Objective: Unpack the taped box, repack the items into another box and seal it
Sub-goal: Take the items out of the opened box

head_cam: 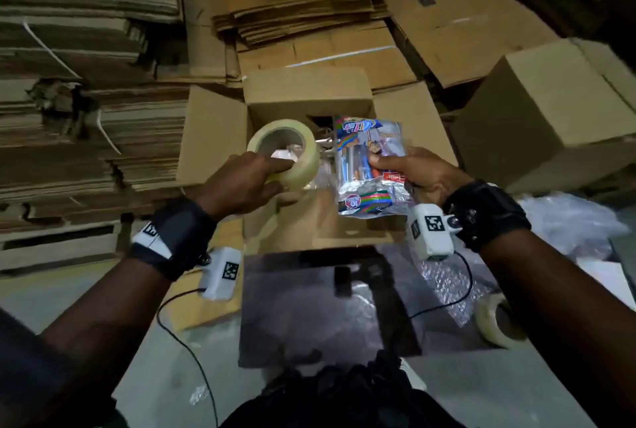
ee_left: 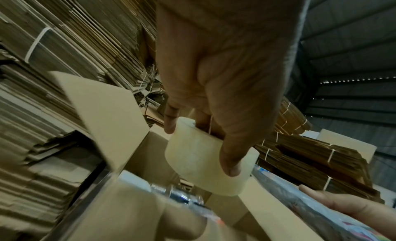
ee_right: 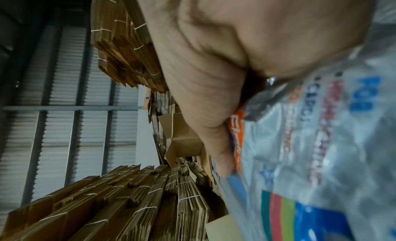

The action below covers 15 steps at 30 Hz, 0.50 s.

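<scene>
Mid-unpacking, by the look of it: left hand (head_cam: 246,183) hooked through and gripping a roll of clear packing tape (head_cam: 284,154), right hand (head_cam: 418,176) clamped on a foil-and-plastic pack of pens (head_cam: 370,166), both held just above the open cardboard box (head_cam: 309,97) with its flaps spread. More small items dimly visible inside, too dark to name. Closed box (head_cam: 547,111) standing to the right, second tape roll (head_cam: 497,321) lying near the right forearm. Next, probably: carrying both items clear of the flaps and setting them aside or into the other box.
</scene>
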Each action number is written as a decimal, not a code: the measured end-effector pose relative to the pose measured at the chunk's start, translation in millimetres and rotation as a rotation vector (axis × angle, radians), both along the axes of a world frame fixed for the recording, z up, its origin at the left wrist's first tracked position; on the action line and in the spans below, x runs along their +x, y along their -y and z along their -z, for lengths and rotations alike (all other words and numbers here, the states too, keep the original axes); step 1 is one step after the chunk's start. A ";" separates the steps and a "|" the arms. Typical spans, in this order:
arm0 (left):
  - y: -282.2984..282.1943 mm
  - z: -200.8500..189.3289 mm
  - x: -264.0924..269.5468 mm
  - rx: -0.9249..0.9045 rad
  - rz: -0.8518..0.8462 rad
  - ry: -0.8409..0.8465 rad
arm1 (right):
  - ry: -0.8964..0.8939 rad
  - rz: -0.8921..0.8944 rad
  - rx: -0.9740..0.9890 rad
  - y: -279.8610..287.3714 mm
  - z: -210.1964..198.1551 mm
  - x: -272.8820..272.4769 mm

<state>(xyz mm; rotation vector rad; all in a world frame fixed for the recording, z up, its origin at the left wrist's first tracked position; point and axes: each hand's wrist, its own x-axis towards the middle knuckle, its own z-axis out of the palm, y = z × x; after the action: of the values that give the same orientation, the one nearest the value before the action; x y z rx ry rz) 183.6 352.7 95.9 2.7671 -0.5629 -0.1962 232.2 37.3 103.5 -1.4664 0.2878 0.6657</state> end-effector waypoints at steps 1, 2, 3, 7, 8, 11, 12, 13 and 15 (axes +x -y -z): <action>1.2 2.5 -14.8 -0.011 0.002 -0.002 | -0.015 0.006 0.017 0.8 4.6 -15.7; 2.1 5.2 -30.1 -0.024 -0.001 -0.002 | -0.034 0.018 0.037 2.6 10.6 -31.4; 3.0 9.1 -45.5 -0.036 0.006 0.011 | -0.049 0.032 0.060 4.2 17.2 -47.4; 9.2 17.9 -116.1 -0.051 0.104 0.016 | 0.000 0.025 0.050 16.1 43.4 -113.1; 11.6 19.8 -139.8 -0.052 0.116 0.008 | -0.010 -0.004 0.045 23.3 52.2 -130.8; 18.3 36.4 -206.5 -0.058 0.146 0.014 | -0.077 -0.120 0.045 41.4 75.8 -180.5; 23.7 45.5 -227.0 -0.059 0.141 -0.004 | -0.105 -0.154 0.052 45.1 82.7 -195.5; 30.5 57.0 -244.4 -0.053 0.133 -0.027 | -0.134 -0.167 0.058 46.6 89.8 -209.4; 43.9 82.6 -267.9 -0.026 0.105 -0.061 | -0.174 -0.159 0.046 46.3 104.5 -230.8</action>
<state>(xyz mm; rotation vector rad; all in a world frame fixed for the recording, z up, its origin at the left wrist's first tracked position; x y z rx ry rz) -84.3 308.8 13.3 2.6984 -0.6904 -0.2930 1.4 -9.0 -1.0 -1.3993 0.2904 0.9256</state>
